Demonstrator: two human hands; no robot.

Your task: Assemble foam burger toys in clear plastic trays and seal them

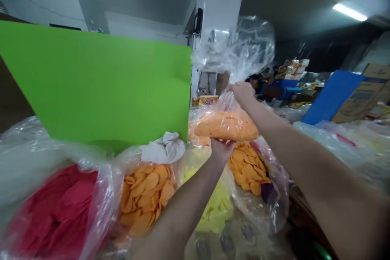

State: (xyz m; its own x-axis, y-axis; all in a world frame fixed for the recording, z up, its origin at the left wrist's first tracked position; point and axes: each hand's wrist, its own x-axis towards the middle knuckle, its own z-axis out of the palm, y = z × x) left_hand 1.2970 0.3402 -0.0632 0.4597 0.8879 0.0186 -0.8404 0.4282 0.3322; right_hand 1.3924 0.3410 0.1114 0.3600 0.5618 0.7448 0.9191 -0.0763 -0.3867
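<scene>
A clear plastic bag (227,125) with light orange pieces in its bottom is held up in front of me. My right hand (243,91) is closed round its gathered neck, and the loose top of the bag flares out above the fist. Underneath, my left hand (222,148) supports the filled part from below; its fingers are partly hidden by the bag. Below my hands stand open bags: orange flat pieces (247,168) to the right, yellow pieces (215,207) in the middle, and more orange pieces (146,193) to the left.
A bag of red pieces (61,211) stands at the left front. Behind the bags rises a green board (115,89), with a white cloth (164,148) at its foot. At the right are a blue panel (332,95) and a cardboard box (362,93). A person (254,81) is partly visible farther back.
</scene>
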